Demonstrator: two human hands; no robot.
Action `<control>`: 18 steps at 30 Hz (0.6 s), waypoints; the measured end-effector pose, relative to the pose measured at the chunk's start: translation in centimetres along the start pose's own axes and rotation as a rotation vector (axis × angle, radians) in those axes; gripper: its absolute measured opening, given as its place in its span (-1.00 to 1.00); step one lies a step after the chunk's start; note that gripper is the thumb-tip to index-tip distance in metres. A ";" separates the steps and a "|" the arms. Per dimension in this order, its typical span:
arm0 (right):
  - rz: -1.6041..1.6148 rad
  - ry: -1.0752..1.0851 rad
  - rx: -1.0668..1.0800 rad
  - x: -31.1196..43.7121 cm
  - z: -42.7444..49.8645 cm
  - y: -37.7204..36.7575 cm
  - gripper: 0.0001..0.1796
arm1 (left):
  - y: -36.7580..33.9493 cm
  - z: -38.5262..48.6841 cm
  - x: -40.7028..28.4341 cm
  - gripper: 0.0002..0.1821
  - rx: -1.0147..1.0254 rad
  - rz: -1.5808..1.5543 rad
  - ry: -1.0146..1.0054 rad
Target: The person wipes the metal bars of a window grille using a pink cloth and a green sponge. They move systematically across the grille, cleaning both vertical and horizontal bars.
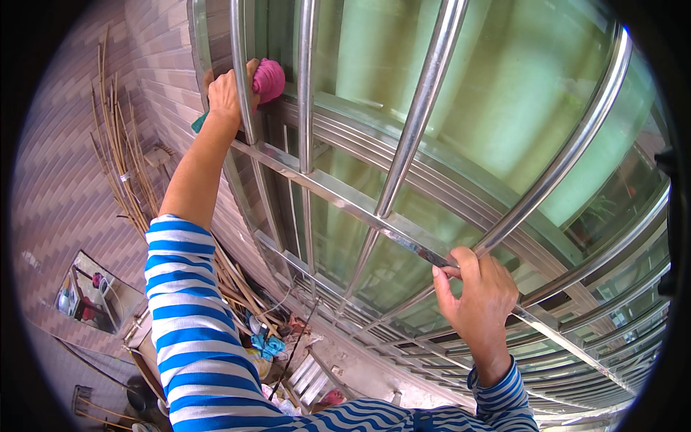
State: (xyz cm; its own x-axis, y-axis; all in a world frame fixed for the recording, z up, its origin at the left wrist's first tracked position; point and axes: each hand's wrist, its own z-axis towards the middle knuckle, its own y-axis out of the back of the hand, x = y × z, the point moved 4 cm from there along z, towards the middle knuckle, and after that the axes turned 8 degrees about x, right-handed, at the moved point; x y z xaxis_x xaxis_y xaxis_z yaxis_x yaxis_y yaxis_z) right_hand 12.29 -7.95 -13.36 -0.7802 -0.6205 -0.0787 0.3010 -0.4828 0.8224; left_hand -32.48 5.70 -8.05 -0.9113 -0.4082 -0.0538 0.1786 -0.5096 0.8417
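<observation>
My left hand (227,93) reaches in among the upright metal bars (306,81) of a window grille. It grips a bundled pink cloth (269,81) close to the window frame (351,132). Part of a green item (200,122) shows beside the left wrist; its shape is mostly hidden. My right hand (479,291) is closed over the flat horizontal rail (345,201) of the grille, beside the foot of a bar. Behind the bars is a glass window pane (388,59) with pale green curtains behind it.
Thin bamboo poles (120,162) lean against the tiled wall (59,178) at left. A mirror (92,291) hangs lower on that wall. Below lie a slatted stool (313,380), a blue cloth or bag (267,345) and mixed clutter. More grille bars (610,270) extend to the right.
</observation>
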 end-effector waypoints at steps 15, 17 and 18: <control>-0.013 0.022 -0.064 -0.3 -0.3 0.0 -0.67 | -3.7 -1.7 2.0 -0.63 0.181 -1.139 0.050; -0.030 0.018 -0.058 -0.3 -0.4 0.0 -0.67 | -2.9 -3.7 2.5 -0.66 -0.257 -1.252 0.195; -0.029 0.017 -0.061 -0.3 -0.4 0.0 -0.67 | -2.6 -4.8 2.7 -0.62 -0.389 -1.261 0.286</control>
State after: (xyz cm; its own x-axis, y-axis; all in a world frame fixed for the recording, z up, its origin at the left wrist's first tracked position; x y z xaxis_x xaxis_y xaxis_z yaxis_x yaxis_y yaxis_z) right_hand 12.75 -7.97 -13.59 -0.7799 -0.6159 -0.1117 0.3117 -0.5368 0.7840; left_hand -33.63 2.30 -12.99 -0.4312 0.3756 -0.8204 -0.5800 -0.8119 -0.0669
